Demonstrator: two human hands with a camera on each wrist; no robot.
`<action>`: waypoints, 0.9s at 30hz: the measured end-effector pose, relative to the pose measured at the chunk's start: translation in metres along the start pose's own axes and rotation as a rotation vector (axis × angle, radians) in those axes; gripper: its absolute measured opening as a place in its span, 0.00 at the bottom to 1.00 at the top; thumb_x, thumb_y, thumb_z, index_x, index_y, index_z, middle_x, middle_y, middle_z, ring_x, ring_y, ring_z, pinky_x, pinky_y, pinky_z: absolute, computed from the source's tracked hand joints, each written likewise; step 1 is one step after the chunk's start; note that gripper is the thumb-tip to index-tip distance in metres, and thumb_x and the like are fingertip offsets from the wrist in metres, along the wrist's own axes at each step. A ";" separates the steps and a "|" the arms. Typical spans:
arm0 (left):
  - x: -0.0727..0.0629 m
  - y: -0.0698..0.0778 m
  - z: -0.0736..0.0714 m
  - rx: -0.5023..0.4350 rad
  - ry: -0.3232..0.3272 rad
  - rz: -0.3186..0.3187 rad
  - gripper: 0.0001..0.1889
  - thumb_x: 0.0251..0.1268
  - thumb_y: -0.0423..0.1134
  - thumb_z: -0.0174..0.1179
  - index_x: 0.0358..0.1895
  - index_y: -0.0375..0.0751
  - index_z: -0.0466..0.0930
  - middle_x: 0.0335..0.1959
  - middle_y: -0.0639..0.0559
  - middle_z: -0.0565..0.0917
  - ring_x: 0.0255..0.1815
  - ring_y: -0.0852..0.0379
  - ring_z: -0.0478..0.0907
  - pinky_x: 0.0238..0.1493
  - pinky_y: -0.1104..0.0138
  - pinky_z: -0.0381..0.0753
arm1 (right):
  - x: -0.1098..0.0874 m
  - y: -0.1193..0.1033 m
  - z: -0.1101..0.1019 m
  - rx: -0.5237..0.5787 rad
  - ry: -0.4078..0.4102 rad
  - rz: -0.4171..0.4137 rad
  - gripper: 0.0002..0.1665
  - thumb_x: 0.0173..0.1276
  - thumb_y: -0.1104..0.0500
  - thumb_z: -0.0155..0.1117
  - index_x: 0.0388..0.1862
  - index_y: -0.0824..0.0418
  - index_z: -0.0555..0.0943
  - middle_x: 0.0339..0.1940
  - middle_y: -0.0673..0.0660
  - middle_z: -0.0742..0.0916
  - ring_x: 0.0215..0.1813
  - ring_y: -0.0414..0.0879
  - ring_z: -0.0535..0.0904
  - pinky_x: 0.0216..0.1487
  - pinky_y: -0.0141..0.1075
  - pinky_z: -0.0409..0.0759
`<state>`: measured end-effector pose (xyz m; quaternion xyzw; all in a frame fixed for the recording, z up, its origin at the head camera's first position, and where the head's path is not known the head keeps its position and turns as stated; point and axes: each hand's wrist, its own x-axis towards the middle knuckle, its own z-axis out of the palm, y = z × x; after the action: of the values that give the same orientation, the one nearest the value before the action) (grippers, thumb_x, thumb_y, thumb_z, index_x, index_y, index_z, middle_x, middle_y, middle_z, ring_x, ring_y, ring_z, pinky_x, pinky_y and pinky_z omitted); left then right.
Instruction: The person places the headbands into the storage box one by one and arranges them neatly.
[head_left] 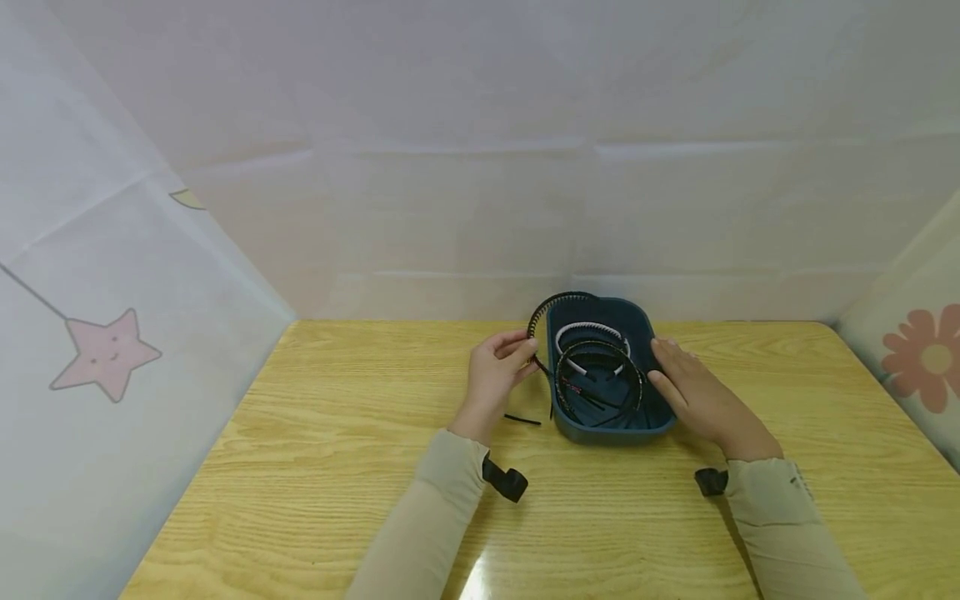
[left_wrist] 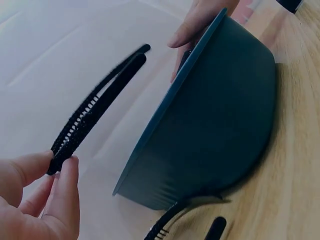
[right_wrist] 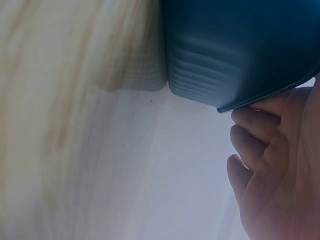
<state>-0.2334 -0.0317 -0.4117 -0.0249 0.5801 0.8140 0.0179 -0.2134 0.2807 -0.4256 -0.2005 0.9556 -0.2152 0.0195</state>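
My left hand (head_left: 495,375) pinches a black toothed headband (left_wrist: 85,122) between thumb and fingers near the middle of its arc. Its two ends point toward the dark blue plastic basin (left_wrist: 215,115), beside the left rim. Inside the basin lie a white headband (head_left: 592,327) and several dark headbands, one of them a speckled black headband (head_left: 642,387). My right hand (head_left: 701,396) rests with fairly straight fingers at the basin's right rim; in the right wrist view its fingers (right_wrist: 255,125) touch the rim's edge.
Another black headband (left_wrist: 172,212) lies on the table against the basin's left side, partly hidden by my left hand in the head view. The wooden table (head_left: 360,442) ends at a pale cloth backdrop (head_left: 465,217) behind the basin.
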 end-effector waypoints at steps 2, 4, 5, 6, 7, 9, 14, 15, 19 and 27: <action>0.003 0.000 0.005 0.026 -0.001 -0.002 0.16 0.69 0.30 0.65 0.57 0.29 0.81 0.45 0.44 0.84 0.47 0.52 0.84 0.52 0.58 0.86 | 0.000 0.000 0.000 0.001 -0.001 0.002 0.39 0.87 0.44 0.36 0.83 0.68 0.47 0.82 0.71 0.52 0.82 0.68 0.43 0.80 0.61 0.40; 0.005 0.001 0.010 0.052 0.004 0.000 0.16 0.69 0.30 0.66 0.57 0.29 0.82 0.46 0.42 0.85 0.46 0.53 0.84 0.51 0.58 0.87 | 0.000 0.000 0.000 0.004 0.000 0.003 0.39 0.86 0.44 0.36 0.83 0.67 0.46 0.82 0.70 0.52 0.82 0.68 0.43 0.80 0.61 0.40; 0.007 0.000 0.012 0.061 0.007 0.003 0.16 0.68 0.30 0.66 0.56 0.29 0.82 0.47 0.41 0.85 0.45 0.53 0.85 0.51 0.58 0.87 | 0.000 -0.001 0.000 0.008 -0.002 0.003 0.39 0.86 0.44 0.36 0.83 0.67 0.46 0.82 0.70 0.52 0.82 0.68 0.43 0.80 0.61 0.40; 0.008 0.000 0.014 0.078 0.011 0.010 0.15 0.68 0.31 0.67 0.55 0.29 0.83 0.47 0.40 0.85 0.45 0.52 0.85 0.51 0.58 0.87 | 0.000 -0.001 0.000 0.011 -0.003 0.004 0.39 0.86 0.44 0.36 0.83 0.66 0.46 0.82 0.70 0.52 0.82 0.68 0.43 0.80 0.61 0.39; 0.010 -0.001 0.016 0.090 0.016 0.014 0.16 0.68 0.31 0.67 0.55 0.30 0.83 0.48 0.39 0.85 0.46 0.51 0.85 0.51 0.58 0.87 | 0.000 -0.001 0.000 0.012 -0.004 0.004 0.39 0.86 0.44 0.36 0.83 0.66 0.46 0.82 0.70 0.52 0.82 0.68 0.43 0.80 0.60 0.39; 0.013 -0.002 0.019 0.121 0.029 0.031 0.15 0.67 0.31 0.68 0.55 0.29 0.83 0.48 0.37 0.85 0.47 0.48 0.86 0.49 0.59 0.87 | 0.000 0.000 0.000 0.015 -0.006 0.005 0.39 0.86 0.43 0.36 0.83 0.66 0.46 0.83 0.70 0.51 0.82 0.68 0.43 0.80 0.60 0.39; 0.017 -0.005 0.027 0.216 0.057 0.058 0.15 0.67 0.31 0.68 0.54 0.28 0.84 0.45 0.39 0.86 0.45 0.44 0.87 0.42 0.66 0.88 | 0.001 0.000 0.000 0.011 -0.006 0.008 0.40 0.86 0.43 0.36 0.83 0.65 0.45 0.83 0.70 0.52 0.82 0.67 0.43 0.80 0.60 0.39; 0.017 -0.005 0.028 0.231 0.059 0.061 0.15 0.67 0.31 0.68 0.54 0.28 0.84 0.45 0.39 0.86 0.45 0.43 0.87 0.41 0.66 0.88 | 0.001 0.000 0.000 0.011 -0.006 0.009 0.40 0.86 0.43 0.36 0.83 0.65 0.45 0.82 0.70 0.52 0.82 0.67 0.43 0.80 0.60 0.39; 0.017 -0.008 0.035 0.282 0.067 0.078 0.14 0.66 0.30 0.68 0.52 0.28 0.84 0.44 0.39 0.87 0.44 0.44 0.87 0.40 0.66 0.89 | 0.001 -0.002 0.001 0.009 -0.003 0.007 0.40 0.86 0.43 0.36 0.83 0.66 0.46 0.82 0.70 0.52 0.82 0.68 0.43 0.80 0.60 0.39; 0.016 -0.015 0.044 0.370 0.072 0.149 0.12 0.67 0.30 0.68 0.50 0.30 0.84 0.44 0.41 0.87 0.43 0.50 0.87 0.40 0.66 0.89 | 0.000 -0.004 0.000 0.006 -0.001 0.013 0.40 0.86 0.43 0.36 0.83 0.67 0.46 0.82 0.70 0.52 0.82 0.68 0.43 0.80 0.60 0.40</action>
<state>-0.2491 0.0149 -0.4122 -0.0073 0.7204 0.6910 -0.0589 -0.2116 0.2770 -0.4239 -0.1945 0.9562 -0.2179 0.0220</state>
